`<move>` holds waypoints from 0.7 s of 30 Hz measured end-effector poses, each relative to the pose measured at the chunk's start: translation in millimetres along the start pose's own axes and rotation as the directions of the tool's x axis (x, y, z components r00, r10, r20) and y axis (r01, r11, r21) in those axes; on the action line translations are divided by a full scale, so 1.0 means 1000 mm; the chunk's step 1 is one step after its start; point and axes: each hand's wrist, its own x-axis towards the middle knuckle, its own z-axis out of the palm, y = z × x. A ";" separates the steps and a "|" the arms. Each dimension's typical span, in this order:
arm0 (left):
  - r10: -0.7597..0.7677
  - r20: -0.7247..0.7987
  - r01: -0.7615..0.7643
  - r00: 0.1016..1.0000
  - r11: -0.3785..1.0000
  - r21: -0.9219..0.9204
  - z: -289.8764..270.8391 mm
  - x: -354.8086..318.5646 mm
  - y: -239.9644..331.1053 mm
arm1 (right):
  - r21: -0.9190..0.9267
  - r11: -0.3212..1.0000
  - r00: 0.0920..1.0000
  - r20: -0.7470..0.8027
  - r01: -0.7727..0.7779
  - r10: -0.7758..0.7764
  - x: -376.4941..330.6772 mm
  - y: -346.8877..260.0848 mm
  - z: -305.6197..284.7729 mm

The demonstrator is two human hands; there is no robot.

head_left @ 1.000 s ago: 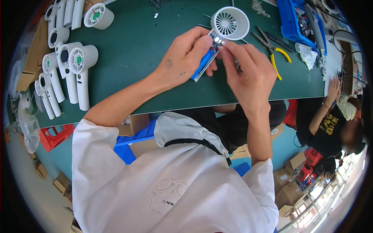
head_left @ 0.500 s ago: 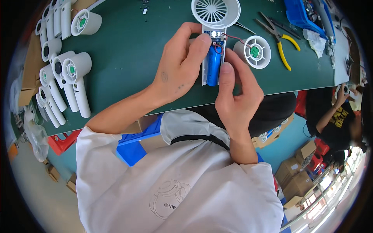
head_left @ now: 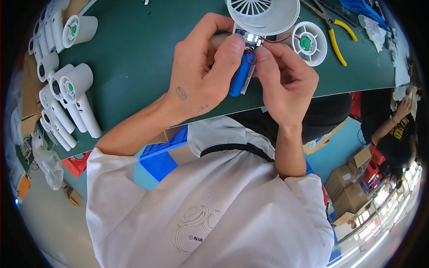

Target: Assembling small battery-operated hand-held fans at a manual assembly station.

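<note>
"Fan body (head_left: 268,20) is where, on this worktop (head_left: 134,49)?"

"Right of the middle, held up close to the front edge. Its round head points away from the person; the handle shell (head_left: 248,80) lies uncovered, with a blue battery (head_left: 240,78) and circuit board (head_left: 252,39) showing."

"And the hands?"

"The left hand (head_left: 201,67) grips the shell's left side, thumb beside the board. The right hand (head_left: 288,78) has thumb and fingers curled in opposite; I can't tell whether they pinch wire or shell."

"How would it handle?"

"Light, I'd judge, in stiff, smooth plastic that might slip; the battery is probably the heaviest bit. The thin red wire (head_left: 279,40) toward the spoked part (head_left: 309,43) looks fragile. Best to hold the shell by its long edges, off the board and wiring."

"Anything nearby?"

"Pliers (head_left: 338,38), toward the worktop's right edge."
</note>
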 end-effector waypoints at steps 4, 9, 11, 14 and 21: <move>0.048 0.061 -0.056 0.997 0.991 0.122 -0.005 0.001 -0.003 | 0.088 0.995 0.999 0.027 -0.044 0.042 0.002 0.003 -0.004; 0.052 0.063 -0.057 0.997 0.994 0.092 -0.002 0.002 -0.001 | 0.126 0.989 0.996 0.058 -0.075 0.068 0.005 0.001 -0.009; 0.057 0.059 -0.063 0.997 0.993 0.097 0.000 0.002 0.002 | 0.167 0.983 0.996 0.055 -0.081 0.072 0.007 0.002 -0.008; 0.029 0.038 -0.033 0.999 0.995 0.094 0.001 0.003 0.007 | 0.203 0.975 0.996 0.041 -0.086 0.079 0.006 0.004 -0.007; -0.025 -0.001 0.024 1.000 0.997 -0.068 0.003 0.001 0.002 | -0.389 0.899 0.956 -0.121 0.202 -0.267 -0.007 -0.006 -0.004</move>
